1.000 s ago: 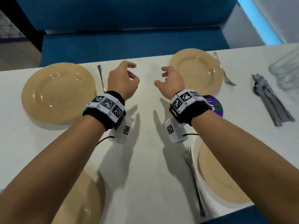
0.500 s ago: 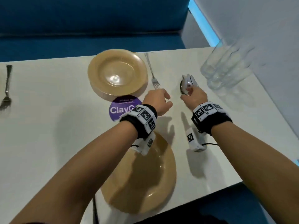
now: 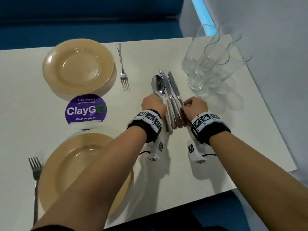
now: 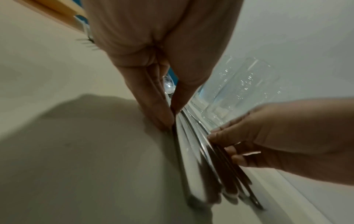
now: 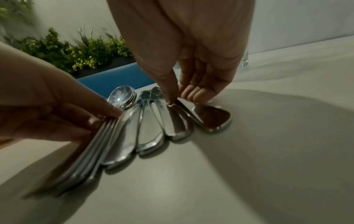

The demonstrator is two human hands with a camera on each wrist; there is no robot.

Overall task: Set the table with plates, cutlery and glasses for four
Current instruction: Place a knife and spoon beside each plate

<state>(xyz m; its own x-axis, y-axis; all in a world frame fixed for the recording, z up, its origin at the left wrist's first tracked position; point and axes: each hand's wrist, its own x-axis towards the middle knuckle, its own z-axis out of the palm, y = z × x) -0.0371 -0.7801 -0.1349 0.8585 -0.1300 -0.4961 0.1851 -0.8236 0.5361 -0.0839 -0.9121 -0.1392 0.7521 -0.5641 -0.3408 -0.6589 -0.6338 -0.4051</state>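
Observation:
A pile of cutlery lies on the white table, right of centre: stacked spoons on the left and several knives on the right, handles fanned toward me. My left hand pinches the spoon handles between thumb and fingers. My right hand pinches a knife handle at the right side of the fan, thumb tip on top. Several clear glasses stand just behind the pile. A tan plate has a fork at its right. A nearer tan plate has a fork at its left.
A round purple ClayGo sticker sits between the two plates. The table's right edge runs close to the glasses, next to a white wall. A blue bench lies beyond the far edge.
The head view swung right from the table's middle to the cutlery pile. Both hands travelled there from mid-air and took hold, the left of the spoons, the right of a knife.

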